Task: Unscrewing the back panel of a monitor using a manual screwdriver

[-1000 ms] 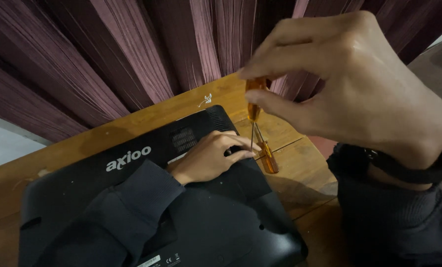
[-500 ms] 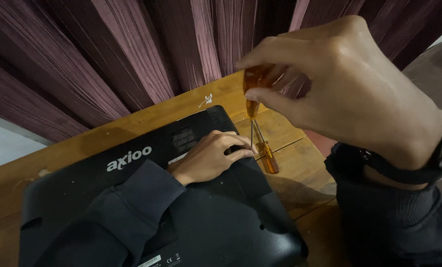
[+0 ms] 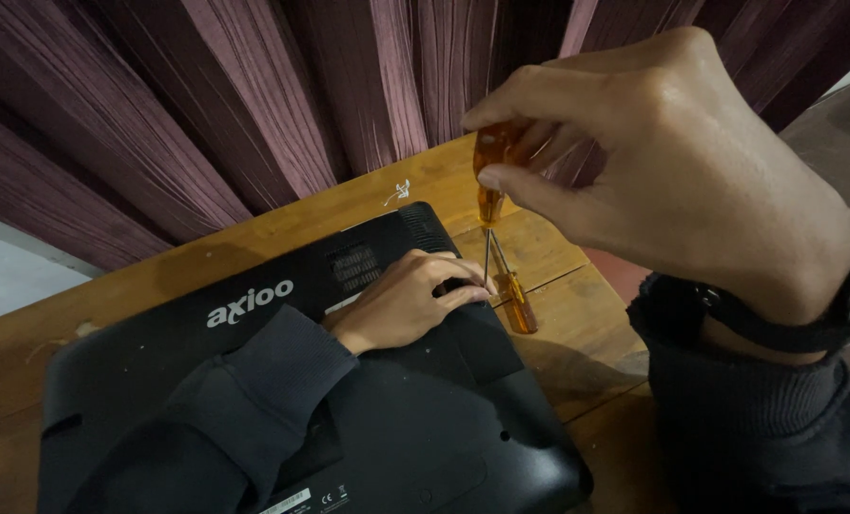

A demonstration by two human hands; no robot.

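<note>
Since a moment ago our right hand [image 3: 672,181], pinched on the amber screwdriver [image 3: 489,167], has barely moved, its tip apparently beside our left hand [image 3: 406,300] flat on the laptop [image 3: 444,428].

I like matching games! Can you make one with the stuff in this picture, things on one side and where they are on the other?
Things:
1. screwdriver
2. second screwdriver
3. laptop
4. left hand

Places:
A. lying on the wooden table beside the laptop
B. resting flat on the laptop's black underside
C. held upright in the right hand
D. upside down on the table

Pairs: 1-C, 2-A, 3-D, 4-B
</note>
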